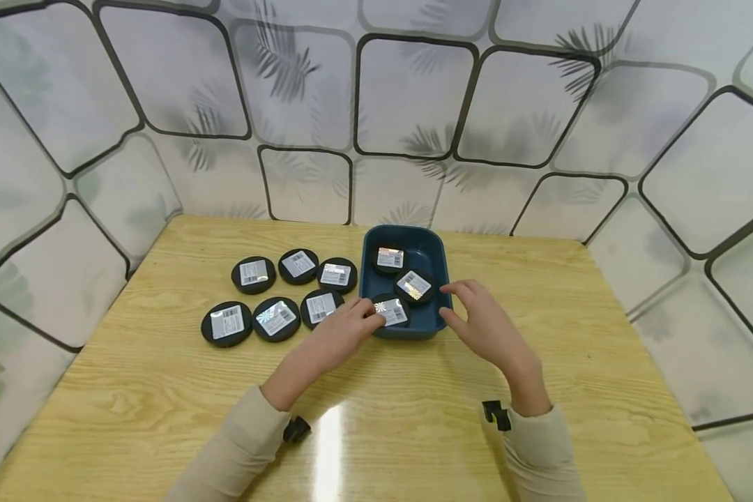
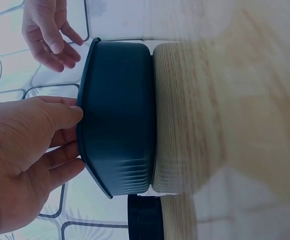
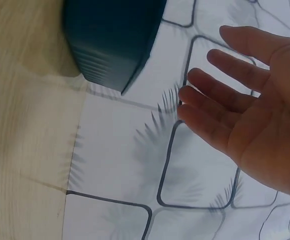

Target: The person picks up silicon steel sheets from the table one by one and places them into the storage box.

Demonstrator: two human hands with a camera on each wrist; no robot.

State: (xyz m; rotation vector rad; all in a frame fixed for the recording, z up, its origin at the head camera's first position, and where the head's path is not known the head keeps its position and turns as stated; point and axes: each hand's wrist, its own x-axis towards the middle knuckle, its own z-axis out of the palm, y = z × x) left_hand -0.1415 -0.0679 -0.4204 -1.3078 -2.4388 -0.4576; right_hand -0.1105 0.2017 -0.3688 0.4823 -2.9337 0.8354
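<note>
Three discs lie label up in the bin: the far disc by the left wall, the middle disc towards the right, the near disc in the near-left corner. Whether their rims overlap I can't tell from here. If they do, one could ride up on its neighbour and rest tilted.

The bin stands towards the desk's far edge, about midway along it. The left hand is partly curled at the bin's near-left corner, thumb at the rim, fingers reaching over the near disc; I can't tell whether it grips disc, rim or neither. If a finger hooks that rim on the way out, I'd expect the bin to skid or tip. The right hand is loosely open and holds nothing, its tips just beyond the right rim, so it looks unready to steady the bin.

Left of the bin, six more discs sit in two rows of three. The end disc of the near row lies right beside the left hand; a low, careless sweep could shove it into the others. Those lie well in from the desk's left edge, so a fall seems unlikely.
</note>
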